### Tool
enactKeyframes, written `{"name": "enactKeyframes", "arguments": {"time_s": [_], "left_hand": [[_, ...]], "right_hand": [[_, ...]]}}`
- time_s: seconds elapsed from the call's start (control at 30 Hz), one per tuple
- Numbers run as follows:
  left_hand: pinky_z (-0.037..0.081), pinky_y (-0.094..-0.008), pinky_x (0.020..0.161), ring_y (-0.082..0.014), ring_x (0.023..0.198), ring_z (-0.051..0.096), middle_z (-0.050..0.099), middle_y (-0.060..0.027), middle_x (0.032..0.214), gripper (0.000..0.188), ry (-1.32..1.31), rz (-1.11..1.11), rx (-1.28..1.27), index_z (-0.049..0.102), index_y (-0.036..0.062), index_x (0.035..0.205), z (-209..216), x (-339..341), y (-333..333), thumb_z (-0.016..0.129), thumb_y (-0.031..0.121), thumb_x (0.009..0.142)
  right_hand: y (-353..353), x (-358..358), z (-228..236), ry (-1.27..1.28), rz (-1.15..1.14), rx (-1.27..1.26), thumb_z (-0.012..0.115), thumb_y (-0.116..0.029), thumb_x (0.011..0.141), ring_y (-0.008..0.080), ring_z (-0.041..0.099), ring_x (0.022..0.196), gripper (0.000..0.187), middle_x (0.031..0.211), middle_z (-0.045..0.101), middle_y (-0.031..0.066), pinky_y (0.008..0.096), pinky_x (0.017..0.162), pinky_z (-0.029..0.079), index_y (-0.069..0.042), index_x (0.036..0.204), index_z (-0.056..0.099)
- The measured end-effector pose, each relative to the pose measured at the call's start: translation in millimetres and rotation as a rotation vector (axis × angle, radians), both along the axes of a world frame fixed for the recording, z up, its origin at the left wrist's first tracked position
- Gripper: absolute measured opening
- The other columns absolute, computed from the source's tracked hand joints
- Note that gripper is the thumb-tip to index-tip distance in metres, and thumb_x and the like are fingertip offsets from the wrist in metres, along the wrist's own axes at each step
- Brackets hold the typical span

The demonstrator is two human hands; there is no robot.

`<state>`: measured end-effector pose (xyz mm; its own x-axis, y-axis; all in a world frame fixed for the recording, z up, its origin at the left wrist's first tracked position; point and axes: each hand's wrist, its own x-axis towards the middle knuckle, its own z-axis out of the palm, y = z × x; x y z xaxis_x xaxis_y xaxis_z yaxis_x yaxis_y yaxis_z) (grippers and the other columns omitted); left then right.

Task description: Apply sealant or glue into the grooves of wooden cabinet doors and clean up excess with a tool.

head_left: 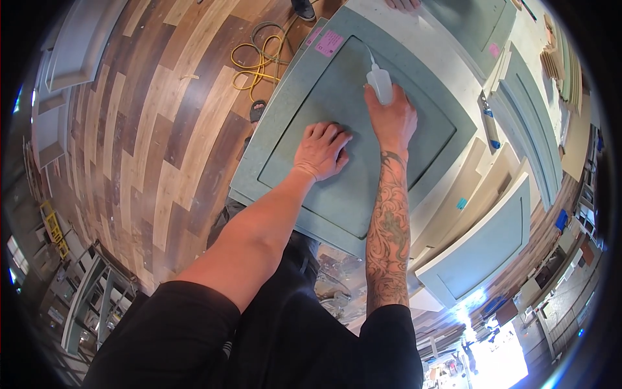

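A grey-green cabinet door (pixel 285 123) with a recessed centre lies flat in front of me, on top of another door. Near its far left corner is a pink label (pixel 329 43). My right hand (pixel 396 121) is closed round a white squeeze bottle (pixel 380 84) with a thin tapered nozzle. The nozzle points away from me, its tip by the far groove of the door. My left hand (pixel 322 150) rests on the middle of the door with its fingers curled. Whatever those fingers may hold is hidden beneath them.
A blue-handled tool (pixel 490 123) lies on the white table to the right. Beyond it lean more doors (pixel 528 123), with another door (pixel 483 240) nearer me. Yellow cord (pixel 260 61) loops over the wood floor at left. Another person's hand (pixel 403 4) shows at the far edge.
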<state>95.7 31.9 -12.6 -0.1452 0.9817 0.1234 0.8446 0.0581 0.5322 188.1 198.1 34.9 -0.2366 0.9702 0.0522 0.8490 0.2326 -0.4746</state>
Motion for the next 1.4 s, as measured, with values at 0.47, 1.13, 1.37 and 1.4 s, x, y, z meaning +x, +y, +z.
{"name": "enactKeyframes", "arguments": {"time_s": [0.47, 1.13, 1.37, 1.4], "left_hand": [[0.039, -0.0433, 0.104, -0.0242, 0.122, 0.051, 0.058, -0.001, 0.12, 0.043, 0.014, -0.008, -0.034, 0.062, 0.0197, 0.117, -1, 0, 0, 0.069, 0.025, 0.075], [0.039, -0.0416, 0.104, -0.022, 0.121, 0.051, 0.056, -0.0002, 0.118, 0.044, 0.048, -0.013, -0.057, 0.061, 0.0222, 0.119, -4, 2, -1, 0.07, 0.027, 0.076], [0.038, -0.0417, 0.105, -0.0223, 0.122, 0.051, 0.056, -0.0004, 0.118, 0.043, 0.052, -0.009, -0.058, 0.061, 0.0218, 0.118, -4, 1, -2, 0.07, 0.027, 0.076], [0.038, -0.0418, 0.105, -0.0224, 0.122, 0.051, 0.056, -0.0005, 0.117, 0.043, 0.052, -0.01, -0.056, 0.062, 0.0218, 0.118, -4, 1, -2, 0.07, 0.027, 0.076]], "right_hand": [[0, 7, 1, 0.021, -0.008, -0.019, 0.075, -0.05, 0.083, 0.0433, 0.069, 0.077, 0.047, 0.085, 0.071, 0.0194, 0.0519, 0.067, 0.055, -0.004, 0.087, 0.065], [-4, 18, 9, 0.036, -0.087, -0.121, 0.076, -0.047, 0.081, 0.0405, 0.069, 0.081, 0.044, 0.087, 0.071, 0.0176, 0.0504, 0.072, 0.054, -0.004, 0.089, 0.067], [-5, 21, 12, 0.002, -0.126, -0.189, 0.076, -0.05, 0.081, 0.041, 0.07, 0.085, 0.048, 0.09, 0.072, 0.0182, 0.05, 0.074, 0.055, -0.004, 0.091, 0.067], [-5, 22, 12, -0.01, -0.119, -0.148, 0.074, -0.052, 0.081, 0.0415, 0.07, 0.086, 0.049, 0.092, 0.073, 0.0186, 0.0505, 0.076, 0.055, -0.004, 0.092, 0.067]]}}
